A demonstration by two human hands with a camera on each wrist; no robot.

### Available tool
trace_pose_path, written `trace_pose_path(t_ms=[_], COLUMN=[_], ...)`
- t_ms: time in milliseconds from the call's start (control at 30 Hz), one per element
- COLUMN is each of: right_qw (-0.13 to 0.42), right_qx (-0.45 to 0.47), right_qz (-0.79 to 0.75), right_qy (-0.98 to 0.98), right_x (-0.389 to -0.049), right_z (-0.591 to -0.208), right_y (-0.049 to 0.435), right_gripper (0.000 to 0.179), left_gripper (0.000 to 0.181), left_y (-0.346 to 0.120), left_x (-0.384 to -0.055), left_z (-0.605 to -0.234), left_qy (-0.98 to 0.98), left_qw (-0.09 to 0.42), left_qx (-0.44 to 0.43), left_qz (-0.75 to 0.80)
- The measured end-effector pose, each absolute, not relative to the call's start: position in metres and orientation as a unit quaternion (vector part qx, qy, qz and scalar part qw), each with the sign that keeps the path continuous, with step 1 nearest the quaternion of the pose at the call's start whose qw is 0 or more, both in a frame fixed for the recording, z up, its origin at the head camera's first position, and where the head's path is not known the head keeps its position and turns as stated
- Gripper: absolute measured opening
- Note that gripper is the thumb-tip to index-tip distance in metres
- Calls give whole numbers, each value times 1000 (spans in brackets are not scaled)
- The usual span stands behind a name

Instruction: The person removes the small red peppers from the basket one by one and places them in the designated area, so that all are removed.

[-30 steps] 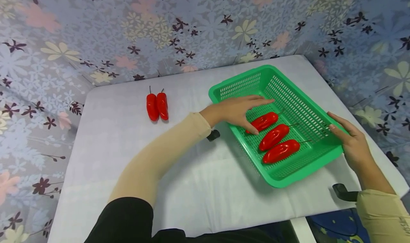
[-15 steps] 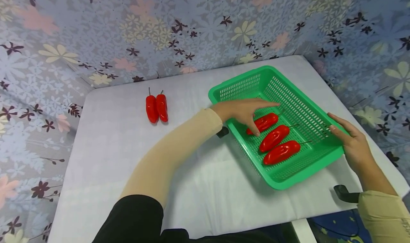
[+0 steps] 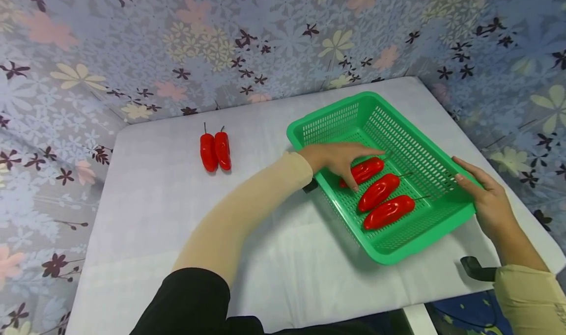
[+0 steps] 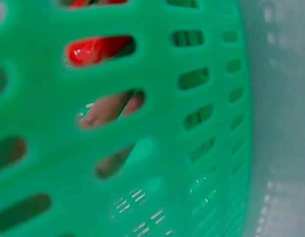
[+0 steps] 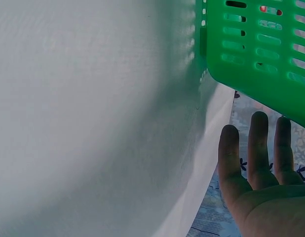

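Observation:
Inside the green plastic basket (image 3: 336, 118) lie three red chili peppers with thin stems. My left hand (image 3: 336, 159) reaches over the basket's left rim, thumb and fingers spread either side of the uppermost pepper (image 3: 368, 169). Whether they touch it cannot be told. Through the holes of the basket wall, the left wrist view shows parts of fingers (image 4: 107, 109) near a red pepper (image 4: 93, 50). At the basket's right corner my right hand (image 3: 494, 205) holds the rim with its thumb over the edge. Three of its fingers (image 5: 259, 148) extend below the basket in the right wrist view.
Two more red peppers (image 3: 215, 152) lie side by side on the white cloth-covered table (image 3: 155, 217), at the back left. Flower-patterned cloth (image 3: 265, 40) hangs behind the table and on both sides. A dark wrist-camera mount (image 3: 477, 269) sticks out below the right hand.
My left hand has moved a little right and down over the uppermost pepper in the basket. The right hand stays at the rim, and the peppers have not visibly shifted within the basket.

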State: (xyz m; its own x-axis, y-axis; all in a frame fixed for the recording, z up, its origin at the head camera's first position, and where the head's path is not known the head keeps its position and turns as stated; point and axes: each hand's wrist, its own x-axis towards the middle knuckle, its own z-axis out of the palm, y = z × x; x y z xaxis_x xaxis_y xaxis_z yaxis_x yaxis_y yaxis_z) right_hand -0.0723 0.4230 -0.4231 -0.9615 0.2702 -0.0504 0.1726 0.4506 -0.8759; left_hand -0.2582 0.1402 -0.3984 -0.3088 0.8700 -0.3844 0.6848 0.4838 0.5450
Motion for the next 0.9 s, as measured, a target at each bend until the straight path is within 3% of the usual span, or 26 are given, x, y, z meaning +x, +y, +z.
trace_pose_path(t_ms=[233, 533, 733, 900], right_qw=[50, 53, 52, 49], right_qx=[-127, -127, -124, -133], right_qz=[534, 579, 553, 524], right_qy=[-835, -804, -822, -840], right_x=[-75, -73, -72, -72], right_z=[-423, -423, -423, -422], right_y=[421, 422, 421, 422], right_gripper=[49, 49, 49, 49], left_gripper=[114, 122, 114, 107], left_y=[140, 139, 138, 138], left_x=[-256, -249, -246, -246], left_z=[-400, -389, -383, -382], left_qy=[796, 790, 753, 750], left_qw=[343, 433, 508, 510], left_qx=[475, 407, 390, 392], left_qz=[153, 154, 150, 155])
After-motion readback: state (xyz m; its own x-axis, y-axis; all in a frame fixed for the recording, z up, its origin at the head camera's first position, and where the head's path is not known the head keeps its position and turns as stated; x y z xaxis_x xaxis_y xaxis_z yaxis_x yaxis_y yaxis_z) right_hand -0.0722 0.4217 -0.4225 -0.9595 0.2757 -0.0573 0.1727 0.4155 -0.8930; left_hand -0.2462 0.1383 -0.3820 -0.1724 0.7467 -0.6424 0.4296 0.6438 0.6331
